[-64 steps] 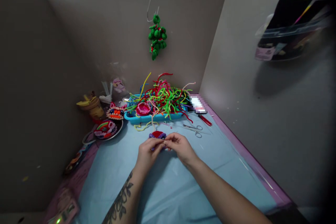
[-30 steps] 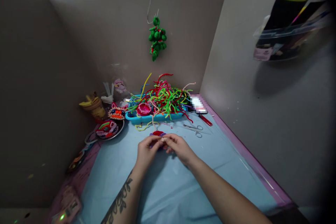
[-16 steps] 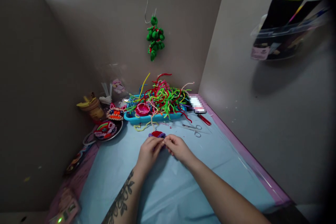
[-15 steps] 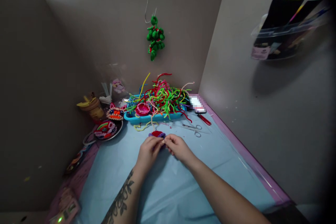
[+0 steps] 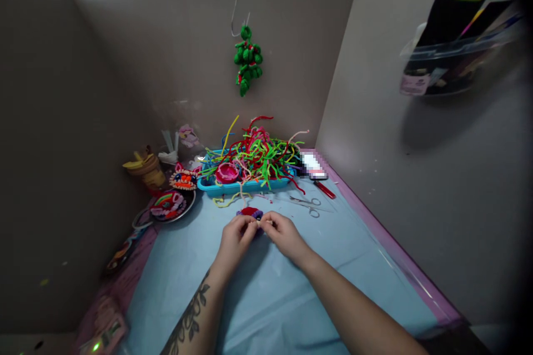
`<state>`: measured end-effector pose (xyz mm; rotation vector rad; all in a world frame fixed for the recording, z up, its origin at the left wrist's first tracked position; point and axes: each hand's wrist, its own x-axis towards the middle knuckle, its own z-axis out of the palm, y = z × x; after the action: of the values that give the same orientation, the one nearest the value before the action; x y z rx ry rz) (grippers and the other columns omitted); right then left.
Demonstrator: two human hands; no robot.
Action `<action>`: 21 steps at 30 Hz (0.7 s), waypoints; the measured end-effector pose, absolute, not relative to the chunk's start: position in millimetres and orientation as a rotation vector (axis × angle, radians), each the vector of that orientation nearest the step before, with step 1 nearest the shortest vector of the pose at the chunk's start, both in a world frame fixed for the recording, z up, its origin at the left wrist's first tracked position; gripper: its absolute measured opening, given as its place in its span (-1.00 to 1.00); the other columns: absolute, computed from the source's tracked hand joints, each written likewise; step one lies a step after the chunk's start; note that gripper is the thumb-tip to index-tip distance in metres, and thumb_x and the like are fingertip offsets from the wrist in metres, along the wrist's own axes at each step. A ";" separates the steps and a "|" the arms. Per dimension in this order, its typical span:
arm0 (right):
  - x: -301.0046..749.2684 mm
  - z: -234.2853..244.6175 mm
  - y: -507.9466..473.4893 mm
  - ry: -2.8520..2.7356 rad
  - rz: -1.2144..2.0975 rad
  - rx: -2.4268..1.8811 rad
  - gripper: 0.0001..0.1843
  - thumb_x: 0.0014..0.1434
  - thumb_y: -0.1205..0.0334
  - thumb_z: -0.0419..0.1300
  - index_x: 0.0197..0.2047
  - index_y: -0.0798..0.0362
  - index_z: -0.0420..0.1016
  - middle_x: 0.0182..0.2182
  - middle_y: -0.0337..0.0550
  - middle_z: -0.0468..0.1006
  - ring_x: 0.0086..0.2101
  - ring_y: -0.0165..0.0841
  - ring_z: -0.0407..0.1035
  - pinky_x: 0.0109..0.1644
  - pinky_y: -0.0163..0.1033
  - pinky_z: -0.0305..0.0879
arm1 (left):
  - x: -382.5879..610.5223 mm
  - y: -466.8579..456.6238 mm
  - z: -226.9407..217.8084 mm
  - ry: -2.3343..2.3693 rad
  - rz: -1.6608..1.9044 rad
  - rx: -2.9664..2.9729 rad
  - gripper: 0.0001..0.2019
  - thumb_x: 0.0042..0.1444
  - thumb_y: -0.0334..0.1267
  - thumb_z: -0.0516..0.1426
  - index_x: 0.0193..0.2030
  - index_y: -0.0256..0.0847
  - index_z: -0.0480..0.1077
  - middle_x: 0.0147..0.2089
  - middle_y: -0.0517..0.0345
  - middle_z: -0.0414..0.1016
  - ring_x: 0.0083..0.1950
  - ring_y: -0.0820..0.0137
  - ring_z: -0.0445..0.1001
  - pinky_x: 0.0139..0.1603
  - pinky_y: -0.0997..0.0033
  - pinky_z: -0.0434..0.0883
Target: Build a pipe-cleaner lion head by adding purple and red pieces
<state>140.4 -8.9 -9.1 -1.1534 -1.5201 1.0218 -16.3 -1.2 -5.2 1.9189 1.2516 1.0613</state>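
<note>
Both of my hands meet over the blue cloth, working on a small red and purple pipe-cleaner piece (image 5: 250, 211). My left hand (image 5: 234, 236) is closed in a pinch at its near left side. From the right, my right hand (image 5: 288, 234) pinches too, with its fingertips almost against the left ones. A short bit of pale pipe cleaner (image 5: 259, 224) shows between the fingertips. The fingers cover the near half of the piece. Just beyond it, a pale strand (image 5: 243, 197) runs up towards the tray.
A blue tray (image 5: 225, 189) heaped with pipe cleaners stands at the back. Scissors (image 5: 310, 206), a red-handled tool (image 5: 325, 189) and a phone (image 5: 314, 165) lie right. A plate (image 5: 183, 212) of finished crafts sits left. Grey partitions (image 5: 200, 55) enclose the table; a green ornament (image 5: 249, 61) hangs behind.
My fingertips have shifted slightly, and more of the pale pipe cleaner shows between them. The red and purple piece stays in nearly the same place.
</note>
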 end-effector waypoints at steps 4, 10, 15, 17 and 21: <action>140.3 -10.7 -9.1 -1.643 0.818 -1.184 -0.90 0.14 0.27 0.13 -0.38 0.06 0.44 -0.44 -0.22 0.47 -0.39 -0.38 0.33 -0.30 -0.32 0.22 | -17.6 0.9 -8.5 1.247 0.995 1.806 -0.78 0.15 -0.16 0.06 -0.34 -0.26 0.43 -0.36 0.10 0.47 -0.33 0.39 0.39 -0.31 0.47 0.29; 141.2 -17.3 -8.2 -1.798 0.576 -1.091 -0.88 0.16 0.37 0.11 -0.34 0.04 0.47 -0.42 -0.18 0.48 -0.36 -0.35 0.36 -0.25 -0.28 0.27 | -17.7 2.0 -7.9 1.252 0.888 1.732 -0.75 0.12 -0.13 0.06 -0.38 -0.28 0.43 -0.45 0.15 0.42 -0.41 0.42 0.33 -0.38 0.49 0.24; 144.5 -16.6 -8.2 -1.902 0.464 -1.011 -0.85 0.16 0.43 0.08 -0.33 0.05 0.44 -0.43 -0.17 0.46 -0.35 -0.34 0.37 -0.26 -0.28 0.30 | -17.4 2.3 -5.3 1.254 0.881 1.684 -0.74 0.09 -0.12 0.06 -0.41 -0.28 0.40 -0.49 0.18 0.37 -0.44 0.44 0.29 -0.40 0.50 0.21; 146.5 -16.0 -8.4 -1.943 0.398 -0.974 -0.84 0.18 0.43 0.06 -0.30 0.05 0.43 -0.41 -0.14 0.46 -0.33 -0.32 0.37 -0.23 -0.25 0.32 | -17.3 2.3 -4.1 1.240 0.875 1.641 -0.74 0.07 -0.11 0.08 -0.42 -0.29 0.40 -0.50 0.19 0.36 -0.45 0.45 0.27 -0.41 0.50 0.20; 151.0 -13.9 -9.5 -2.060 0.259 -0.860 -0.81 0.23 0.40 0.02 -0.19 0.06 0.44 -0.35 -0.07 0.49 -0.29 -0.29 0.37 -0.19 -0.19 0.35 | -17.6 1.2 -1.1 1.203 0.817 1.530 -0.70 0.04 -0.07 0.10 -0.49 -0.30 0.38 -0.57 0.24 0.30 -0.52 0.51 0.21 -0.50 0.54 0.15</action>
<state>151.0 -9.5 -13.9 -0.8603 -2.0597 0.2593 -17.6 1.2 -1.1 1.5297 1.2032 0.8170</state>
